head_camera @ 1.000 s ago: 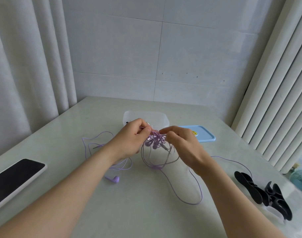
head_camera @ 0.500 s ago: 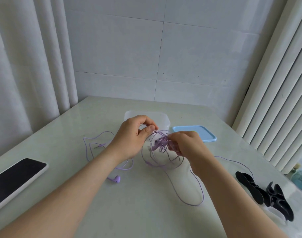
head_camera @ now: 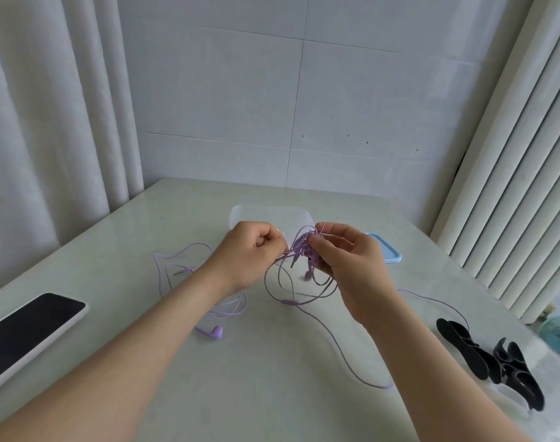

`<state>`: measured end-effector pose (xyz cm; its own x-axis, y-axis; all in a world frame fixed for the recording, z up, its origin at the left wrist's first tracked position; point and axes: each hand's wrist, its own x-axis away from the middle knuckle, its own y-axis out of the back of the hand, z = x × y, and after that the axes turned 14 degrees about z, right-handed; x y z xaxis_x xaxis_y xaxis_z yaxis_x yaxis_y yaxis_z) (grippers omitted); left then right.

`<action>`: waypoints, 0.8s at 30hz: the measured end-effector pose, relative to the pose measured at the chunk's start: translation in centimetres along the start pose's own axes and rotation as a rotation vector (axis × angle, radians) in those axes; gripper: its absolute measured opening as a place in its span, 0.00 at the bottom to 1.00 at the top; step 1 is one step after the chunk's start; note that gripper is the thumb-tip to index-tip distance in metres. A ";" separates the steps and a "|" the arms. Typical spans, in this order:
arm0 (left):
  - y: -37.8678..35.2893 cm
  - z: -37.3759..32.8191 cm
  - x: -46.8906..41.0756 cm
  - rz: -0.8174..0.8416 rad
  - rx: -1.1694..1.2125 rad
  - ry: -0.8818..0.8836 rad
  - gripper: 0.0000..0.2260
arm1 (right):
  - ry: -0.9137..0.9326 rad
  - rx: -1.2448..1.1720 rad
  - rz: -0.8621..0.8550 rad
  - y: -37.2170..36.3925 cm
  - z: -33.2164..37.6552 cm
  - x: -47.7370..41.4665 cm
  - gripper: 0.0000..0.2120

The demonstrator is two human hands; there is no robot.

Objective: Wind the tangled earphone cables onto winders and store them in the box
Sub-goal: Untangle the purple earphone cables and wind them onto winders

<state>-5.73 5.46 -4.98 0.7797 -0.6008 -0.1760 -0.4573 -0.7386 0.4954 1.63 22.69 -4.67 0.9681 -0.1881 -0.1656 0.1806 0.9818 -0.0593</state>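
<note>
Above the middle of the pale, glossy table (head_camera: pixel 272 403), just in front of a clear plastic box (head_camera: pixel 240 215), both hands hold a knot of thin purple earphone cable (head_camera: pixel 299 247). The left hand (head_camera: pixel 250 253) is clenched, pinching a strand at the knot's left side. The right hand (head_camera: pixel 348 266) has its fingers curled around the knot, palm turned toward the left hand. Round loops hang down from the knot to the tabletop. One long strand trails toward the near edge and bends right, and another runs off toward the right edge. More cable lies in loose curves toward the left edge, ending in a smooth purple earbud (head_camera: pixel 213 332) that lies lengthwise across the table. A light blue lid (head_camera: pixel 391 255) with rounded corners lies flat to the right of the box. Black, flat winders (head_camera: pixel 492 362) with lobed ends lie by the right edge, long axes slanting toward the near right corner. A dark-screened phone (head_camera: pixel 27 327) in a white case lies at the left edge.
</note>
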 end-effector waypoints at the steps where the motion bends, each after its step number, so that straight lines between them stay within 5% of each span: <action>1: 0.1 0.0 -0.1 -0.005 0.004 -0.007 0.06 | 0.008 -0.015 0.005 0.0 0.1 0.1 0.06; 9: 0.8 0.7 -0.3 -0.146 -0.060 -0.102 0.09 | -0.036 -0.083 0.093 -0.3 0.7 0.2 0.10; 20: 1.0 0.6 -0.2 0.000 0.126 -0.071 0.04 | 0.045 0.025 0.127 0.1 0.4 0.5 0.37; 24: 0.9 0.5 -0.1 -0.022 0.086 -0.114 0.03 | 0.047 0.098 0.214 -0.2 0.8 0.8 0.20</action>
<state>-6.43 4.68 -4.91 0.7382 -0.6119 -0.2842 -0.4798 -0.7722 0.4164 2.47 22.38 -3.95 0.9774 0.0256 -0.2100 -0.0095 0.9970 0.0772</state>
